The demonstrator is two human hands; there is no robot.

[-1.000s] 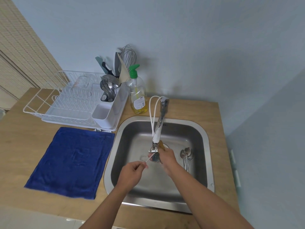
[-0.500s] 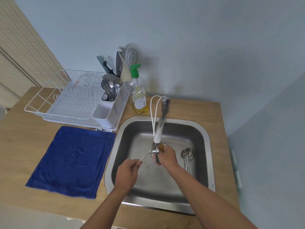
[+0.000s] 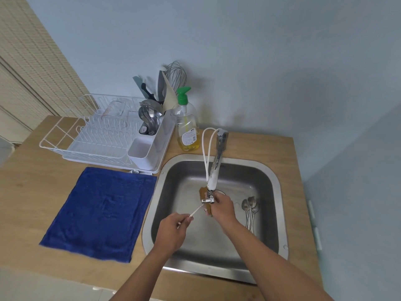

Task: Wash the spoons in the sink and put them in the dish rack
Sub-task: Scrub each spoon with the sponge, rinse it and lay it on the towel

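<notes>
Wooden worktop (image 3: 256, 146) carried a steel sink (image 3: 280, 216), white dish rack (image 3: 102, 137) and blue towel (image 3: 99, 211). Left hand (image 3: 173, 230), grip pinching a spoon (image 3: 196, 211) by its handle beneath the faucet (image 3: 213, 177). Right hand (image 3: 223, 208), grip curled round a brown sponge (image 3: 204, 192). Remaining spoons (image 3: 250, 210) lay in the sink's right side.

Left hand (image 3: 171, 232) drew back nearer, pulling spoon handle (image 3: 196, 212) out. Sponge (image 3: 204, 193) now showing left of faucet tip (image 3: 210, 195).
</notes>
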